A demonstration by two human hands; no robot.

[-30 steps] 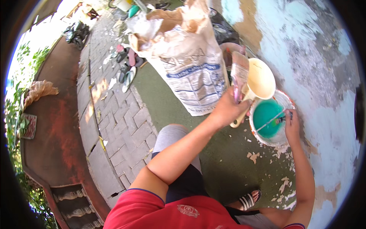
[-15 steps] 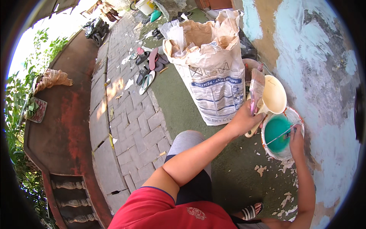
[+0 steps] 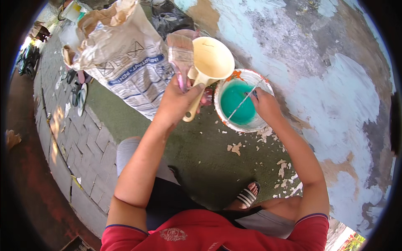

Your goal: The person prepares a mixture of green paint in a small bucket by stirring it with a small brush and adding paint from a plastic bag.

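My left hand (image 3: 180, 98) grips a wide paintbrush (image 3: 181, 58) with a pink handle, bristles up, together with the handle of a cream plastic dipper (image 3: 211, 56). Right of these, a white bucket (image 3: 261, 77) stained orange around its rim holds turquoise liquid (image 3: 234, 100). A thin pale stick (image 3: 240, 104) lies diagonally over the bucket. My right hand (image 3: 264, 102) is at the bucket's right side, fingers closed by the stick on a small dark thing that I cannot make out.
A large paper sack (image 3: 125, 71) stands upper left, a black bag (image 3: 169, 16) behind it. Sandals (image 3: 81, 98) lie on grey pavers (image 3: 79, 154). A patchy light-blue wall (image 3: 339, 96) is at right, paint flakes on the green floor (image 3: 201, 159). A parked motorbike (image 3: 27, 62) shows far left.
The camera has turned toward the wall, so sack, bucket and hands sit further left and higher in view. Both hands keep their holds, the right still at the bucket.
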